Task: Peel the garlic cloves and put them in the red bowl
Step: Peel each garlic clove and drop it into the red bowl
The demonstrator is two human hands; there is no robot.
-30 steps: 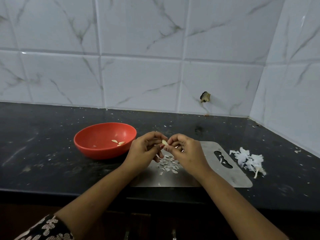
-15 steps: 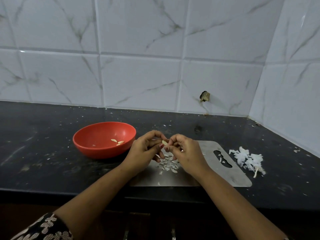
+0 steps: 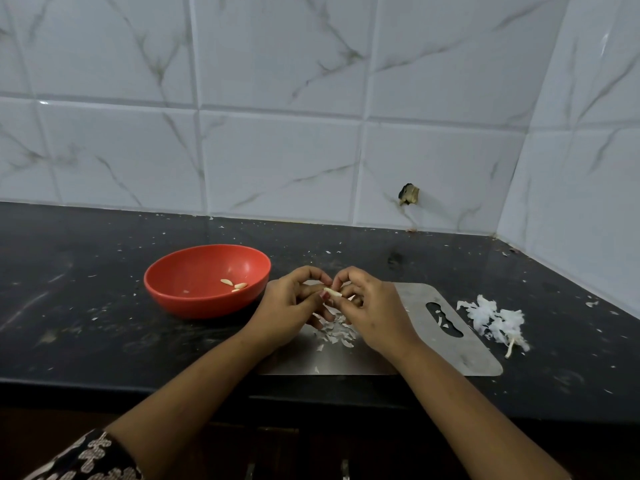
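A pale garlic clove (image 3: 331, 292) is pinched between the fingertips of my left hand (image 3: 291, 306) and my right hand (image 3: 374, 310), just above the steel cutting board (image 3: 450, 355). Both hands have curled fingers around the clove. The red bowl (image 3: 194, 299) stands to the left of my left hand, on the dark counter, with three peeled cloves (image 3: 234, 285) lying inside. Small bits of peel (image 3: 336, 332) lie on the board below my hands.
A heap of white garlic skins with a stem (image 3: 495, 320) lies right of the board. The black counter (image 3: 86, 306) is speckled with peel flecks. White tiled walls stand behind and at the right. The counter's front edge runs below my forearms.
Both hands stay at the same spot, still pinching the clove. The fingers have shifted slightly around it.
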